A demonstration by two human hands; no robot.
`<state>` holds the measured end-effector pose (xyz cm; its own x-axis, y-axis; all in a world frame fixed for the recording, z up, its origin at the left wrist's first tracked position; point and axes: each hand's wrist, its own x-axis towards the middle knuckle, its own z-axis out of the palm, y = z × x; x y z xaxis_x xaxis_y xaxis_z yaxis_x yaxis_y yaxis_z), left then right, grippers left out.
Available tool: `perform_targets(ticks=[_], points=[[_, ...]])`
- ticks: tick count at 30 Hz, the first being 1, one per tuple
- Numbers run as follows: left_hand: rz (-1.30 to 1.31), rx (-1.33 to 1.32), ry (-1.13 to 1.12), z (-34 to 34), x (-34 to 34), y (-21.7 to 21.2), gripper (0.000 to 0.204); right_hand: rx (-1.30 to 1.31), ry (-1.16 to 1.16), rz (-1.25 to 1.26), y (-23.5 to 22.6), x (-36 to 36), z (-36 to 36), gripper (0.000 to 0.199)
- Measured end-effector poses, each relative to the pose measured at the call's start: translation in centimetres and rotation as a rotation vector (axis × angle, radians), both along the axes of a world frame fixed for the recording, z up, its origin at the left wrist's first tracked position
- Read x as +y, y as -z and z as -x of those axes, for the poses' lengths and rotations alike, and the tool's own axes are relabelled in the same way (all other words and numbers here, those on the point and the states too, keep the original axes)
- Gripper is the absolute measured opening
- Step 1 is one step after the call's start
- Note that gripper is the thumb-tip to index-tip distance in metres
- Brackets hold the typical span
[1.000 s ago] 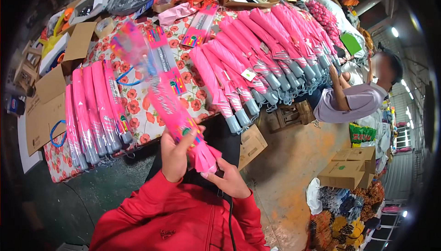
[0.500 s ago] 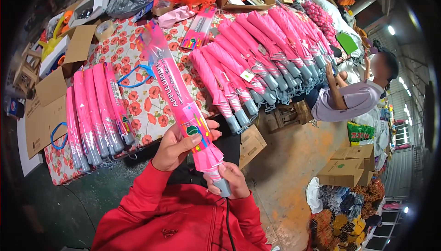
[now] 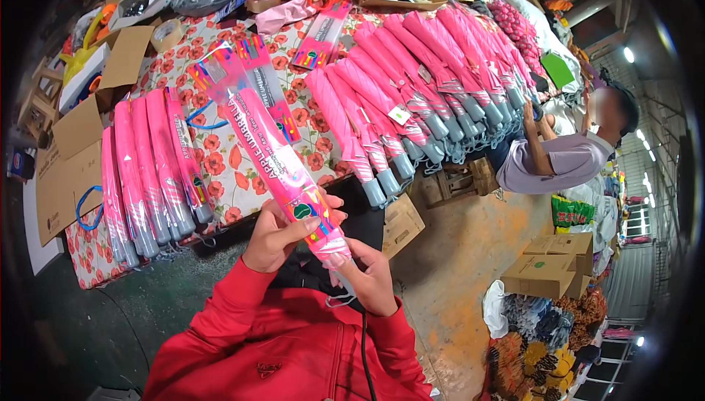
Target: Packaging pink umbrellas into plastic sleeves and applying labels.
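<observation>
Both hands hold one pink umbrella in a clear sleeve (image 3: pixel 275 159), tilted up to the left above the desk (image 3: pixel 242 166) edge. The left hand (image 3: pixel 283 236) has its fingers wrapped round the sleeve near its lower end; the right hand (image 3: pixel 371 276) grips the handle end below. Four pink umbrellas (image 3: pixel 147 173) lie side by side on the desk's left. A larger row (image 3: pixel 418 85), too crowded to count, fills the right. A seated person (image 3: pixel 565 159) is beyond it, and cardboard boxes (image 3: pixel 551 265) stand on the floor.
</observation>
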<state>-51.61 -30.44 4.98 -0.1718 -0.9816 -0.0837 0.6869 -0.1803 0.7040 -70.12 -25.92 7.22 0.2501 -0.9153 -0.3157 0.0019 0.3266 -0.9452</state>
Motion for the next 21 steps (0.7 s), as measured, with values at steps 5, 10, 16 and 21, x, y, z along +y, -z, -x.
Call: perform_targets(ticks=[5,10,16,21], points=[[-0.022,-0.012,-0.099,-0.9,-1.0,0.2,0.048,0.038,-0.066,-0.048,0.3,0.1,0.4,0.038],[-0.073,-0.047,-0.165,-0.2,-0.1,0.3,0.050,0.125,-0.134,-0.081,0.9,0.2,0.9,0.034],[0.017,-0.002,0.100,1.0,1.0,-0.3,0.053,0.098,-0.203,0.017,0.7,-0.5,-0.1,0.031],[-0.099,-0.116,-0.320,-2.5,-1.3,0.8,0.040,0.185,-0.261,0.128,0.4,-0.1,0.1,0.033]])
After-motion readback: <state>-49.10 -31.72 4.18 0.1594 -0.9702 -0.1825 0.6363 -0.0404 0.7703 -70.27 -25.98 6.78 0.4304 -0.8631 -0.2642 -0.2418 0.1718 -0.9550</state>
